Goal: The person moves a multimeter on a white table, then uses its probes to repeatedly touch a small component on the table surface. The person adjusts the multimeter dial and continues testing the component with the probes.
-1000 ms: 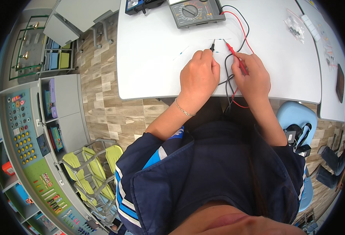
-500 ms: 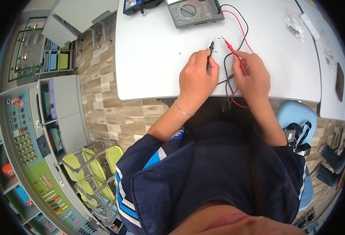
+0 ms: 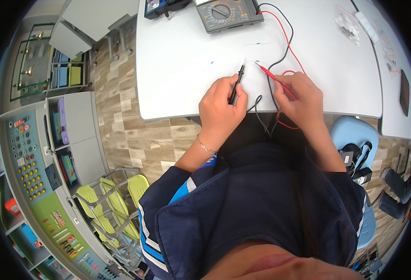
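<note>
Hands, two, bare, resting near the front edge of a white table (image 3: 177, 60). Left hand (image 3: 222, 109): fingers closed around a black test probe (image 3: 237, 84), held like a pen, its metal tip angled up and away from the person and standing just above or on the tabletop. A thin bracelet (image 3: 205, 147) circles the left wrist. Right hand (image 3: 301, 98): fingers closed around a red test probe (image 3: 274, 78), the tip pointing up and to the left. Both probe tips lie close to a small resistor (image 3: 260, 62) with wire legs on the table; whether either tip touches it cannot be told.

Leads: a black lead (image 3: 280, 56) and a red lead (image 3: 287, 35) run from the probes, loop past the table edge, and climb to a grey multimeter (image 3: 226, 13) with a round dial at the far side of the table. Further resistors: one (image 3: 257, 44) nearer the meter, one (image 3: 211, 63) left of the black probe. A clear bag of small parts (image 3: 345, 23) sits far right. A dark blue case (image 3: 161, 7) lies left of the meter.

Surroundings: light blue chair (image 3: 352, 135) under the right arm, yellow-green chairs (image 3: 116, 205) stacked lower left, grey cabinets (image 3: 74, 135) along the left, wood-pattern floor (image 3: 121, 130).
</note>
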`<action>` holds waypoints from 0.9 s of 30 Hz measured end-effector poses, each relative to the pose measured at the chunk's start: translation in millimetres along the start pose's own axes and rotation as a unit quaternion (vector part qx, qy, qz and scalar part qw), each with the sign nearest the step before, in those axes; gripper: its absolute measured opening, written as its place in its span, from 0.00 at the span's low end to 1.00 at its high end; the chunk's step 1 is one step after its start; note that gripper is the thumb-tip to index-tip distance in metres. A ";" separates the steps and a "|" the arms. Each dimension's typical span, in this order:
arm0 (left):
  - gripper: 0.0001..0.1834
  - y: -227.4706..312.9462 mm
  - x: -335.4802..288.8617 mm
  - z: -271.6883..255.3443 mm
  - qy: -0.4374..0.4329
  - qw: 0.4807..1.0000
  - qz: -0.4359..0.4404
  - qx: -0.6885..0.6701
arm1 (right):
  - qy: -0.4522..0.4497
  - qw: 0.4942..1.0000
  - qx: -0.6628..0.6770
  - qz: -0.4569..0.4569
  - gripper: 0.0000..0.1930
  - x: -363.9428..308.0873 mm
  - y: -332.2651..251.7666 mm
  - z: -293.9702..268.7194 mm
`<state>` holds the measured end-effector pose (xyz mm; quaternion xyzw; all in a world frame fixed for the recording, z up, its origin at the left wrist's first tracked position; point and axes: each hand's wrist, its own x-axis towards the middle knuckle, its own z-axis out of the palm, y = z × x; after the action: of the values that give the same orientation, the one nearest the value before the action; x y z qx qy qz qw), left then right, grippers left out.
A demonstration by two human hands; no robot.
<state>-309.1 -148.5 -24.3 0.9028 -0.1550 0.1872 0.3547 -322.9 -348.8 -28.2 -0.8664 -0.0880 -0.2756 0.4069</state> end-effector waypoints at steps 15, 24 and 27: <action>0.09 3.3 1.1 7.0 -0.007 1.000 0.015 -0.010 | 0.018 0.999 -0.021 0.036 0.06 -4.9 0.0 -9.4; 0.09 4.5 9.0 17.4 0.017 0.999 0.045 -0.019 | 0.017 0.999 -0.032 0.038 0.06 -4.0 1.0 -7.0; 0.09 2.6 13.9 21.5 0.014 0.999 0.048 -0.010 | 0.021 0.999 -0.028 0.037 0.06 -4.6 1.8 -6.5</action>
<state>-293.0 -167.4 -31.1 0.8879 -0.1953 0.2149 0.3567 -328.6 -354.6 -28.5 -0.8742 -0.0399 -0.2810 0.3938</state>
